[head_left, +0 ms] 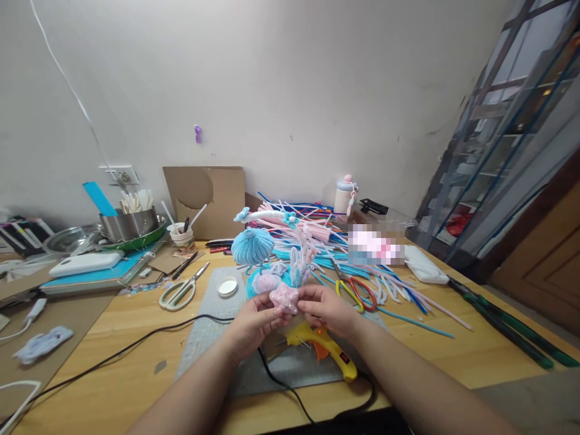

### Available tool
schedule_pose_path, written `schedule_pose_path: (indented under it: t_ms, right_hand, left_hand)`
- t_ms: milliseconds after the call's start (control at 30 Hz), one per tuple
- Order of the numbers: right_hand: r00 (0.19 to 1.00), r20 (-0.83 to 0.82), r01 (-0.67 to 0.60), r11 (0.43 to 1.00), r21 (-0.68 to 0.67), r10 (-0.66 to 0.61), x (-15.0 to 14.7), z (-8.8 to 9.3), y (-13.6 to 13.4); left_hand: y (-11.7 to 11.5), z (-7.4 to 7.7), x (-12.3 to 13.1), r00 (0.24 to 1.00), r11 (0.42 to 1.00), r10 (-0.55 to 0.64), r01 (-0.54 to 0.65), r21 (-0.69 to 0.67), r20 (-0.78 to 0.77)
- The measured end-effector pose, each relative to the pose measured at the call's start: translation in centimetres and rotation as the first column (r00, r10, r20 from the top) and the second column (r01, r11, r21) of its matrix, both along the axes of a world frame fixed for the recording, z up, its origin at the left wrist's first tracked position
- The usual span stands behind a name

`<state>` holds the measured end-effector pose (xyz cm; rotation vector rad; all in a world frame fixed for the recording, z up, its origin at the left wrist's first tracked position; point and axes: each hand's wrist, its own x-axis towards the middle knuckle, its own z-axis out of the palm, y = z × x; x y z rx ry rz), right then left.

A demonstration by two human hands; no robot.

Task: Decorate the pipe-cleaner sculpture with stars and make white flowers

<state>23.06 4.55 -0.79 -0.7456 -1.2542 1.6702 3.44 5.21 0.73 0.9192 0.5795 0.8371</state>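
Between my left hand [256, 317] and my right hand [325, 308] is a small pink star [284, 299], pinched at its sides by the fingers of both. Right behind it stands a pipe-cleaner craft piece with a blue base, a curved white stem [267, 215] and a ribbed blue shade [252, 246] hanging from the stem. Small blue flowers [290, 219] sit along the stem. Below my hands a yellow glue gun [324, 347] lies on the grey cutting mat [203, 338], with an orange trigger and a small red light showing.
Pipe cleaners [312, 232] in pink, blue and white pile up behind the craft piece. Red-and-yellow scissors [357, 293] lie at right, pale-handled scissors [179, 295] at left. A black cord [149, 335] crosses the table. A cup [182, 234], bottle [345, 196] and cardboard [203, 199] stand near the wall.
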Motion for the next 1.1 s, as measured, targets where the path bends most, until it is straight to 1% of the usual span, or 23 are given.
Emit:
schedule_pose_path:
  t_ms: [233,400,533,667,800,867,967,1033,1100]
  right_hand:
    - [0.999,0.040,0.001,1.000,0.019,-0.002,-0.14,-0.17,0.15]
    - [0.999,0.043,-0.003,1.000,0.017,0.002,-0.18,-0.30,0.18]
    - [0.999,0.037,-0.004,1.000,0.003,0.004,-0.15,-0.48,0.31]
    - [1.000,0.020,-0.007,1.000,-0.014,0.007,-0.09,-0.59,0.39]
    - [1.000,-0.009,0.004,1.000,-0.028,-0.004,-0.08,-0.55,0.33]
    - [1.000,-0.022,0.009,0.999,-0.033,-0.010,-0.12,-0.47,0.30]
    - [1.000,-0.030,0.003,0.999,-0.032,-0.004,-0.15,-0.34,0.27]
    - [1.000,-0.028,-0.008,1.000,-0.027,0.007,-0.15,-0.27,0.25]
    - [1.000,-0.022,-0.019,1.000,-0.024,0.018,-0.14,-0.22,0.21]
  left_hand:
    - [0.08,-0.34,0.29,1.000,0.998,0.001,-0.002,0.062,0.008]
    - [0.14,-0.33,0.14,1.000,0.998,-0.009,0.009,0.070,0.002]
    - [0.25,-0.35,0.19,1.000,0.997,-0.006,0.007,0.076,-0.015]
    - [0.33,-0.52,0.31,0.999,0.993,0.007,-0.001,0.118,-0.046]
    - [0.32,-0.55,0.19,1.000,0.989,0.010,-0.007,0.147,-0.017]
    - [0.37,-0.49,0.02,0.999,0.984,0.036,-0.034,0.177,-0.006]
    - [0.55,-0.43,-0.19,0.994,0.969,0.109,-0.103,0.225,-0.014]
    - [0.67,-0.43,-0.25,0.990,0.968,0.139,-0.131,0.216,-0.021]
    - [0.72,-0.42,-0.25,0.990,0.972,0.143,-0.137,0.193,-0.016]
